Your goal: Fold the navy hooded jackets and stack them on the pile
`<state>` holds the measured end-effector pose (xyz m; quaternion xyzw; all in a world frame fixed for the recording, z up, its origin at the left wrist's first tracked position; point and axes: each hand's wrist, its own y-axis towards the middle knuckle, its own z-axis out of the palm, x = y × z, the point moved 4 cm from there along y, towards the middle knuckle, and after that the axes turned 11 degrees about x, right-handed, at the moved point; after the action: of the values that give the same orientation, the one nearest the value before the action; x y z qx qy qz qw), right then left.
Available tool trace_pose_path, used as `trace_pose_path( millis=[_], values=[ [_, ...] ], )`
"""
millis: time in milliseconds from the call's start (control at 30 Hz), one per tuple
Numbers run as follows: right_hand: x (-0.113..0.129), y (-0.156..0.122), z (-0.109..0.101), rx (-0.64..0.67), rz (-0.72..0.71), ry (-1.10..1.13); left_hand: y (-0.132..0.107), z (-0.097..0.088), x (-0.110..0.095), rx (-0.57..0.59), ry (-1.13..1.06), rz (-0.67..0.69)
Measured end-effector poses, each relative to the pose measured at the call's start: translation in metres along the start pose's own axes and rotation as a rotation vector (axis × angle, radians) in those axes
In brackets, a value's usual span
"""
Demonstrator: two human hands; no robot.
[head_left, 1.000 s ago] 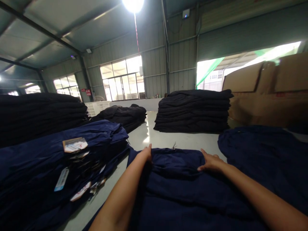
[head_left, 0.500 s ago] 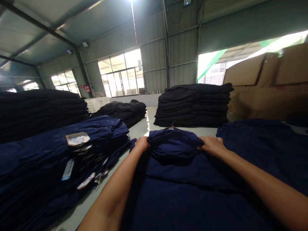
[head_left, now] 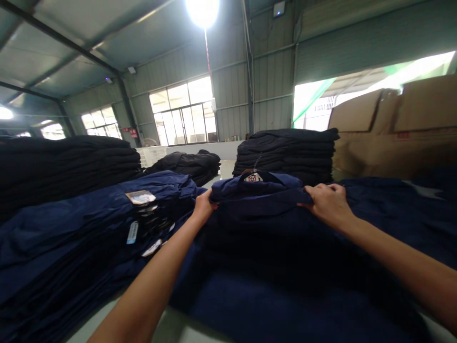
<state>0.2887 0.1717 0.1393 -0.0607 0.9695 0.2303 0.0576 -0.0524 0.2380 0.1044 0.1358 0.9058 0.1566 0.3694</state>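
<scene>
A navy blue garment with a collar (head_left: pixel 257 209), its exact kind unclear, is held up in front of me by its top edge. My left hand (head_left: pixel 205 208) is closed on the left end of that edge. On the other end, my right hand (head_left: pixel 327 204) pinches the cloth between thumb and fingers. A neck label (head_left: pixel 253 177) shows inside the collar, with a thin tag string rising above it. The lower part of the garment hangs toward me and is dark and blurred.
Left lies a pile of navy garments (head_left: pixel 89 205) with hang tags (head_left: pixel 141 197). Black folded stacks (head_left: pixel 285 155) stand behind, at centre and far left (head_left: pixel 64 159). More navy cloth (head_left: pixel 385 205) lies right, before cardboard boxes (head_left: pixel 396 138). Pale tabletop (head_left: pixel 185 328) shows below.
Both hands have risen slightly and moved a little apart, lifting the garment's top edge. The neck label has come into sight, and the lower cloth has swung off the table.
</scene>
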Motion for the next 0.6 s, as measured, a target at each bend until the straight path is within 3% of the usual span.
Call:
trace_pose_path(
  millis=[333, 467, 600],
  values=[
    [0.039, -0.100, -0.009, -0.092, -0.232, 0.015, -0.101, -0.014, 0.017, 0.153, -0.011, 0.120],
    [0.057, -0.134, -0.002, -0.053, -0.317, 0.023, -0.138, -0.005, 0.020, 0.233, 0.029, 0.165],
    [0.067, -0.159, 0.010, -0.050, -0.410, -0.005, -0.162, 0.010, 0.026, 0.399, 0.145, 0.235]
  ],
)
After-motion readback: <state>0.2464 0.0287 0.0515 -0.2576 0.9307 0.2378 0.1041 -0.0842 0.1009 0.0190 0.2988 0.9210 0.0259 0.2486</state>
